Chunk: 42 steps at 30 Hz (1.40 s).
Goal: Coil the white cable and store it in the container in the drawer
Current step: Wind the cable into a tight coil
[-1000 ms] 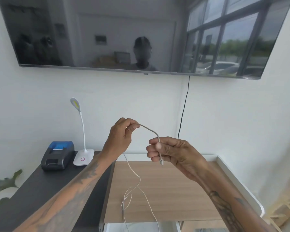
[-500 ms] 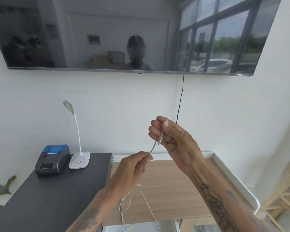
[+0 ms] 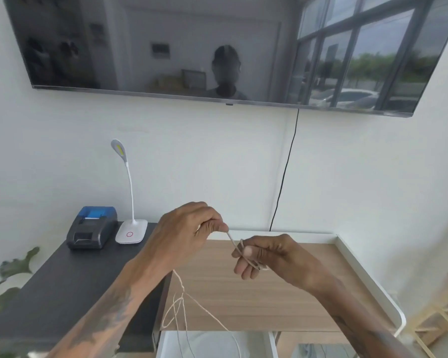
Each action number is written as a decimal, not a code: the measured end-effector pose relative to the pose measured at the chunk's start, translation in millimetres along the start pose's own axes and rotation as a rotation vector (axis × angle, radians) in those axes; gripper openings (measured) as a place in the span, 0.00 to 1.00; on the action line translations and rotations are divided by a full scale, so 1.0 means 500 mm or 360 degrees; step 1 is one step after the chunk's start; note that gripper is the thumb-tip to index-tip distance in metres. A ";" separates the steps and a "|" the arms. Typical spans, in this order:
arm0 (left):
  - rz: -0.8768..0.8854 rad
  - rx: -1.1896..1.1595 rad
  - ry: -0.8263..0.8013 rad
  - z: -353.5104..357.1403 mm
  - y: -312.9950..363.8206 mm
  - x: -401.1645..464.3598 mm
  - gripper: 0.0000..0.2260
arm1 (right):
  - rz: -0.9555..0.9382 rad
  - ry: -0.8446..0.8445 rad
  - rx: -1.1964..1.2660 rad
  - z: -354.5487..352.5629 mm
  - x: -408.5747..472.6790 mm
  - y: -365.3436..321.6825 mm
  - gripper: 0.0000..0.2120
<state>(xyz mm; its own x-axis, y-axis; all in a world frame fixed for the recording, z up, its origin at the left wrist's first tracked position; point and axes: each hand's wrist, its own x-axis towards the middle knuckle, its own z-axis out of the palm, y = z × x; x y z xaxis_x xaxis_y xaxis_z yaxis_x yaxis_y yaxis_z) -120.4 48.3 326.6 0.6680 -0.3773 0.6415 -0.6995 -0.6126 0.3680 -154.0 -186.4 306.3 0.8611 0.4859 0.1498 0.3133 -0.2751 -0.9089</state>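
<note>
Half a second on, the left hand [image 3: 189,228] has risen from below the right to sit slightly above it, while the right hand [image 3: 267,257] has dropped to the level of the wooden desktop [image 3: 282,293]. Both hands hover over the desk's near-left corner. Left thumb and forefinger are pinched tight on the white cable [image 3: 233,240], which runs taut and short down to the right hand. There a turn of it wraps across the right fingers [image 3: 243,264], which are curled partly closed around it, thumb pressed on top. Slack from the cable drops below the left wrist, tangles into a loose loop over the desk's front edge and falls toward the open white drawer [image 3: 212,343] at the bottom of the view; the container inside cannot be made out. On the dark side cabinet [image 3: 62,285] to the left stand a small black-and-blue printer [image 3: 92,227] and, just beside it, a white gooseneck lamp [image 3: 131,228]. A wall-mounted television [image 3: 217,47] hangs above, its black power cord [image 3: 285,171] trailing down the wall.
</note>
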 end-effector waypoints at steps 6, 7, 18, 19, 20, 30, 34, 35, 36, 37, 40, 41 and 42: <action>-0.0007 -0.0516 0.0193 0.060 -0.003 0.003 0.09 | 0.0259 -0.0231 0.0909 -0.004 -0.030 -0.064 0.09; -0.0032 -0.0593 0.0230 0.072 0.003 -0.003 0.09 | 0.0201 -0.0188 0.1090 -0.001 -0.035 -0.072 0.09; 0.0067 -0.0232 -0.0072 0.105 0.041 -0.081 0.09 | -0.0326 0.0615 -0.0729 0.027 -0.027 -0.013 0.07; 0.0069 -0.0172 -0.0050 0.087 0.034 -0.075 0.11 | -0.0289 0.0475 -0.0837 0.028 -0.033 -0.004 0.08; 0.0076 -0.0141 -0.0021 0.070 0.025 -0.069 0.13 | -0.0208 0.0355 -0.0808 0.030 -0.039 0.001 0.09; -0.0076 -0.0749 0.0175 0.088 0.050 -0.070 0.13 | -0.0102 0.0021 0.1614 0.059 -0.065 -0.091 0.12; -0.0025 -0.0719 -0.0061 0.136 0.089 -0.105 0.13 | -0.0300 0.0736 0.1265 0.068 -0.040 -0.089 0.12; -0.0007 -0.0648 -0.0107 0.141 0.091 -0.111 0.12 | -0.0271 0.0860 0.0861 0.068 -0.039 -0.079 0.11; 0.0019 -0.0556 -0.0115 0.141 0.089 -0.114 0.12 | -0.0273 0.0934 0.0396 0.068 -0.042 -0.066 0.09; 0.0043 -0.0458 -0.0101 0.136 0.085 -0.113 0.11 | -0.0318 0.0936 -0.0064 0.069 -0.044 -0.051 0.07; 0.0134 -0.0230 -0.0088 0.113 0.072 -0.101 0.06 | -0.0439 0.0723 -0.0897 0.068 -0.045 -0.014 0.08; 0.0167 -0.0159 -0.0090 0.104 0.067 -0.098 0.05 | -0.0432 0.0650 -0.0992 0.063 -0.046 -0.009 0.09; 0.0173 -0.0116 -0.0092 0.096 0.063 -0.094 0.04 | -0.0394 0.0574 -0.1011 0.056 -0.047 -0.008 0.11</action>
<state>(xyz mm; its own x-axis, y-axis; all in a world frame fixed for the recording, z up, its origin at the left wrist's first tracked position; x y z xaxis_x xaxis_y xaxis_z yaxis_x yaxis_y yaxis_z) -161.5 13.5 275.5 0.5993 -0.4791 0.6413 -0.7837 -0.5146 0.3479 -186.6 -173.6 295.6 0.7789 0.3250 0.5363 0.5899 -0.6700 -0.4507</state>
